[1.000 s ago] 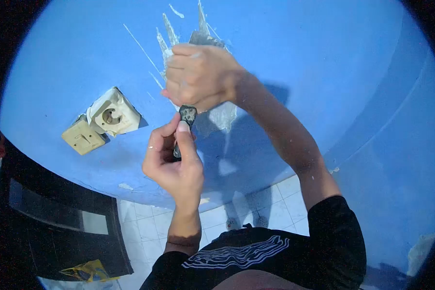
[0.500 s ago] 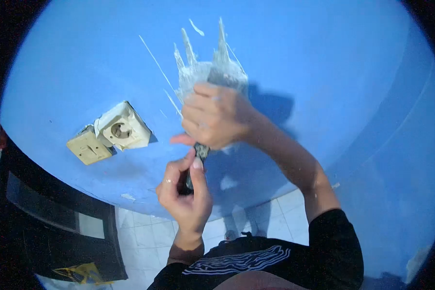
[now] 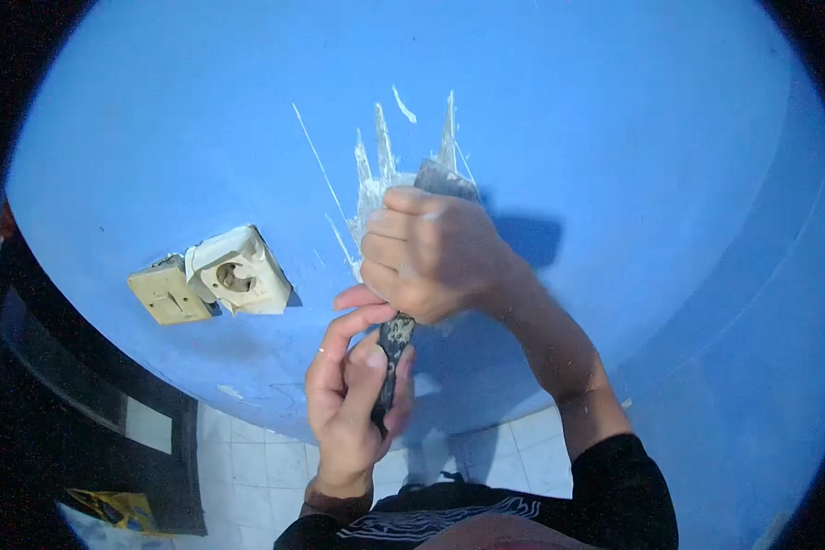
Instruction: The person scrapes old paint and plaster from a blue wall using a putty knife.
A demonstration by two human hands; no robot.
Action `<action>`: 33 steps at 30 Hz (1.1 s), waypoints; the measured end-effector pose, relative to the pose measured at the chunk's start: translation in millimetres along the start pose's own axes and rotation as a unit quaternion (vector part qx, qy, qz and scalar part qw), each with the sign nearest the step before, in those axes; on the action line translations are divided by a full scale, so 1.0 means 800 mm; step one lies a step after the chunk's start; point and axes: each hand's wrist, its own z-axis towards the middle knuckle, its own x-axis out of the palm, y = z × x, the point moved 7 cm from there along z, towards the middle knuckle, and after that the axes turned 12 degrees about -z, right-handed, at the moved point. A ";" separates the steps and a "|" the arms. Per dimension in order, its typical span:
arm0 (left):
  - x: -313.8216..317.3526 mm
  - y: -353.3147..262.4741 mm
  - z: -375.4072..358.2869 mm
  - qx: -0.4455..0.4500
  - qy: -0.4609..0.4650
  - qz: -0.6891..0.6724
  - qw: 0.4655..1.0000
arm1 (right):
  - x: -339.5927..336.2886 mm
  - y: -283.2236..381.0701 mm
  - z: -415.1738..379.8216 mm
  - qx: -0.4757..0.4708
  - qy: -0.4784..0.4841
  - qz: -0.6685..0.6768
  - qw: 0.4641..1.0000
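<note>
A scraper-like tool with a dark flat blade (image 3: 445, 178) and a black, worn handle (image 3: 396, 335) is in both my hands. My right hand (image 3: 435, 249) is closed around its upper part, just below the blade. Lower down, my left hand (image 3: 350, 385) holds the handle between thumb and fingers. The blade lies at a rough whitish-grey scraped patch (image 3: 371, 197) on the blue wall (image 3: 614, 119). My right hand covers much of this patch, so whether the blade's edge touches it is hidden.
Left of the hands, a loose wall socket (image 3: 238, 278) with torn paper around it sits beside a yellowed switch plate (image 3: 167, 295). White floor tiles (image 3: 247, 467) show below. Dark furniture (image 3: 73, 412) and a yellow bag-like item (image 3: 119, 509) are at lower left.
The camera view has tilted, so the wall marks sit lower and further right. The blade is slightly higher on the patch. My left fingers have loosened and shifted, showing more handle.
</note>
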 end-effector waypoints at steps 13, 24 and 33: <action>0.015 0.029 -0.011 -0.097 0.045 -0.181 0.978 | -0.016 0.000 -0.003 0.016 -0.061 0.028 0.998; 0.008 0.039 -0.018 -0.072 0.021 -0.094 0.993 | -0.017 0.008 -0.008 0.030 -0.085 0.035 0.995; 0.000 0.045 -0.013 -0.053 0.056 -0.112 0.991 | -0.011 0.013 -0.009 0.016 -0.069 0.027 0.997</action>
